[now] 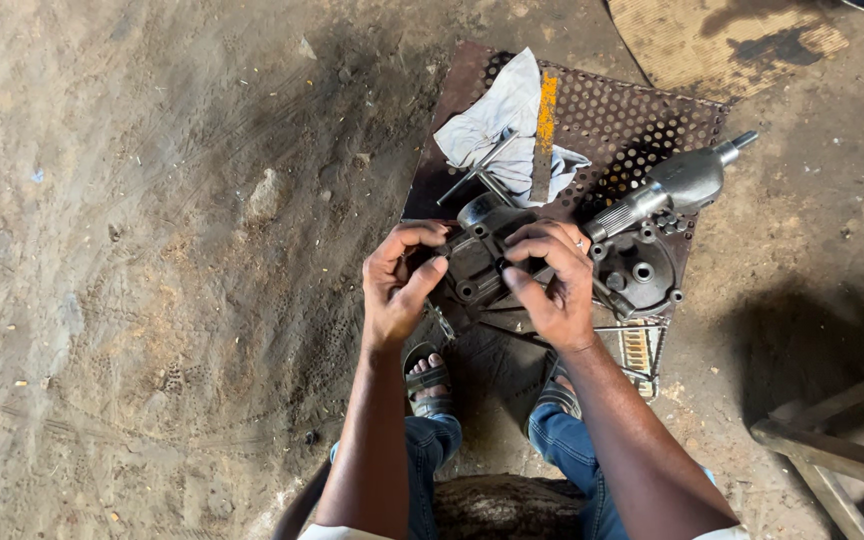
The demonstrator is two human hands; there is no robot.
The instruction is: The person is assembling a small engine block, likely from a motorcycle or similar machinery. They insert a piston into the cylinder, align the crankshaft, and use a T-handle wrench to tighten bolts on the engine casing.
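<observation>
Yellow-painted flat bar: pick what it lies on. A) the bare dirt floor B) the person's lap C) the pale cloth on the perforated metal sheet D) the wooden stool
C: the yellow-painted flat bar lies across the pale cloth on the perforated metal sheet, beyond both hands.

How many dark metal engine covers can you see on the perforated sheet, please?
2: one cover held between the left hand and right hand; another lies right of it. Others may be hidden.

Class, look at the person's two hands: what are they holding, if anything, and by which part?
Both hands grip a dark metal housing: the left hand at its left edge, the right hand over its right side.
</observation>
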